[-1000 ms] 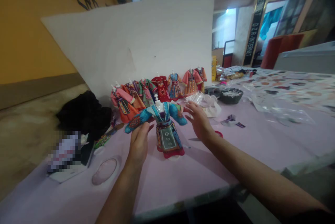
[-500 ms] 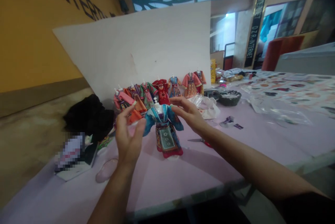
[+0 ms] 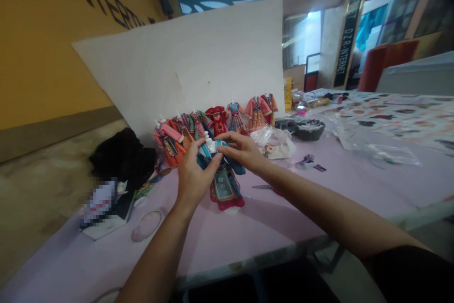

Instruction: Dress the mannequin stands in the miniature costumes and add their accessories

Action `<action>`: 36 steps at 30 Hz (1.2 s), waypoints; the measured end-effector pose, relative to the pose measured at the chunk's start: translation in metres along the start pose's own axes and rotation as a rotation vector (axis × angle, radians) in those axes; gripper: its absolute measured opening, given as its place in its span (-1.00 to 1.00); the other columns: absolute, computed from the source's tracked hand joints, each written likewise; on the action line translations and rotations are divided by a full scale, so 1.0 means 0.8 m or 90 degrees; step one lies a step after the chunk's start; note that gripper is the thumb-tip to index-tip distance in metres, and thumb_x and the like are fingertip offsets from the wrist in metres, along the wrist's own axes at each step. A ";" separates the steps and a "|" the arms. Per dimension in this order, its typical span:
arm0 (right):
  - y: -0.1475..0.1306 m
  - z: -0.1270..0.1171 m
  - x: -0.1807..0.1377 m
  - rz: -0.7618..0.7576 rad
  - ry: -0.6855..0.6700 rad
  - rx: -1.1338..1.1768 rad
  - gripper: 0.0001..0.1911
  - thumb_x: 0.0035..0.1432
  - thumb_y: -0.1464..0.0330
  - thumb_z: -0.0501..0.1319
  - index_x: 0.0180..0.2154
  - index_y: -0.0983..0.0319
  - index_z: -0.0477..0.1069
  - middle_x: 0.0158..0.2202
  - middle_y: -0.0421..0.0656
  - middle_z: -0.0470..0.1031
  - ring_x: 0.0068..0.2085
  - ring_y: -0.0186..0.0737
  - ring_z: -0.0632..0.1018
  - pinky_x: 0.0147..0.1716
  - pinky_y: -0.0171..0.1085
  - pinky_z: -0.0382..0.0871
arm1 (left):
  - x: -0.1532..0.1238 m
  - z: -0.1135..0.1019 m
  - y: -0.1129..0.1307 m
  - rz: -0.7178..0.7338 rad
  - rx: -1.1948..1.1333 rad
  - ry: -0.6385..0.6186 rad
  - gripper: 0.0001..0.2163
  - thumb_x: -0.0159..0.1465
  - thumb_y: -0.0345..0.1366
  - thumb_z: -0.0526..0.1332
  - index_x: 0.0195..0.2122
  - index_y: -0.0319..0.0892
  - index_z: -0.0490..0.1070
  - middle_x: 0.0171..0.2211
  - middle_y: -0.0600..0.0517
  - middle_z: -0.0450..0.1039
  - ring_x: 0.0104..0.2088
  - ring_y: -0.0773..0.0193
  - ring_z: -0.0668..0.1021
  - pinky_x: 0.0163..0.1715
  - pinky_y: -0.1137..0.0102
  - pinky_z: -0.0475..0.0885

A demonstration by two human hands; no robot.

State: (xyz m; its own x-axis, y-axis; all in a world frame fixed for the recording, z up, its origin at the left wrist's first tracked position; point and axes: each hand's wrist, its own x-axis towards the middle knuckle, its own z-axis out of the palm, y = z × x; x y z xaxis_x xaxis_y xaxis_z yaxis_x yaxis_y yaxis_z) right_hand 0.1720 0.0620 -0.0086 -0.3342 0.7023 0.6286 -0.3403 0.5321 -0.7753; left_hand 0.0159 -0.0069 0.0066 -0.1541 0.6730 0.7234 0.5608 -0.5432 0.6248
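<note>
A small blue doll dress (image 3: 224,185) on a white mannequin stands upright on the pink table (image 3: 276,227), with a patterned apron and red hem. My left hand (image 3: 194,175) wraps its fingers round the dress's left shoulder and sleeve. My right hand (image 3: 240,151) pinches the collar near the white neck from the right. Both hands meet at the top of the dress and hide its upper part.
A row of several similar little dresses (image 3: 216,121) stands behind, in front of a leaning white board (image 3: 198,62). A black bag (image 3: 122,159) lies at left, a clear round disc (image 3: 146,225) in front of it. Scissors (image 3: 265,188), plastic wrap (image 3: 275,142) and a dark bowl (image 3: 310,129) lie to the right.
Both hands rose from beside the dress's sleeves and closed together on its collar and shoulders. The sleeves, spread wide before, are now folded in under my hands.
</note>
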 end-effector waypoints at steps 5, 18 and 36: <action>-0.006 0.003 0.005 0.009 0.001 -0.024 -0.78 0.10 0.20 0.40 -0.21 0.12 0.58 -0.17 -0.19 0.57 -0.08 -0.20 0.55 -0.03 -0.18 0.42 | 0.002 0.000 -0.008 0.006 0.009 -0.019 -0.61 0.16 -0.20 0.43 0.02 -0.07 0.52 -0.09 0.00 0.60 -0.05 0.03 0.59 0.08 0.22 0.40; -0.006 0.005 0.014 -0.026 -0.033 -0.074 -0.76 0.10 0.16 0.38 -0.26 0.16 0.49 -0.26 -0.21 0.51 -0.21 -0.24 0.49 -0.12 -0.20 0.38 | 0.005 -0.004 -0.014 0.002 0.019 -0.022 -0.62 0.15 -0.24 0.38 0.02 -0.11 0.54 -0.20 0.01 0.60 -0.22 0.10 0.58 -0.11 0.28 0.45; 0.018 -0.032 -0.039 0.161 0.194 0.016 -0.62 0.12 -0.01 0.34 -0.24 0.13 0.44 -0.16 -0.19 0.51 -0.09 -0.17 0.50 -0.06 -0.17 0.35 | 0.011 -0.017 -0.027 -0.050 -0.075 -0.115 -0.48 0.19 -0.04 0.39 0.14 -0.12 0.45 0.07 -0.10 0.53 0.02 0.06 0.58 0.03 0.23 0.47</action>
State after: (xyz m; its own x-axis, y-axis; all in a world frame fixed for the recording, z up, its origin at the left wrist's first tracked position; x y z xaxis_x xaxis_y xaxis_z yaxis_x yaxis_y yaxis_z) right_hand 0.2001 0.0600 -0.0413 -0.1356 0.9197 0.3685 -0.3028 0.3157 -0.8993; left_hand -0.0087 0.0039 0.0035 -0.0397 0.7882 0.6141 0.4524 -0.5338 0.7144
